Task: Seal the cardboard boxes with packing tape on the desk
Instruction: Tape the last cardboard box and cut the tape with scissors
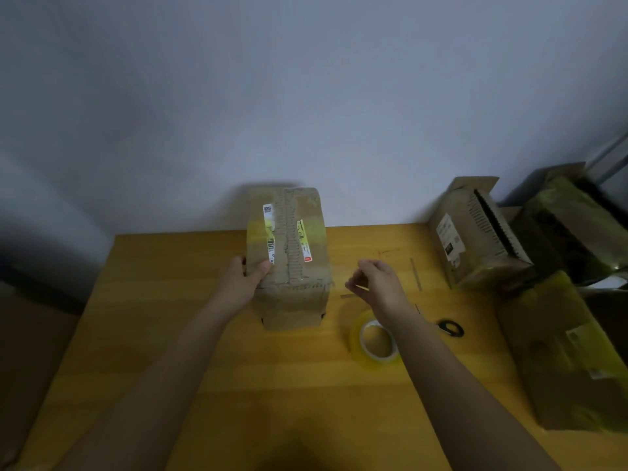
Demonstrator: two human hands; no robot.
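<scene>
While the left hand point(243, 275) grips the near left edge of the cardboard box point(289, 256) standing toward the desk's point(204, 334) far edge at mid-width, thumb on top, the right hand point(373, 283) hovers just right of it, fingers loosely curled, holding nothing. A roll of packing tape point(375, 341) lies under the right wrist, scissors point(450, 328) beside it; more boxes point(475, 239) crowd the right edge

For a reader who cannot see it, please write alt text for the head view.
A left hand grips a cardboard box on a yellow desk, while the right hand hovers empty above a tape roll. Scissors and more boxes lie right.
</scene>
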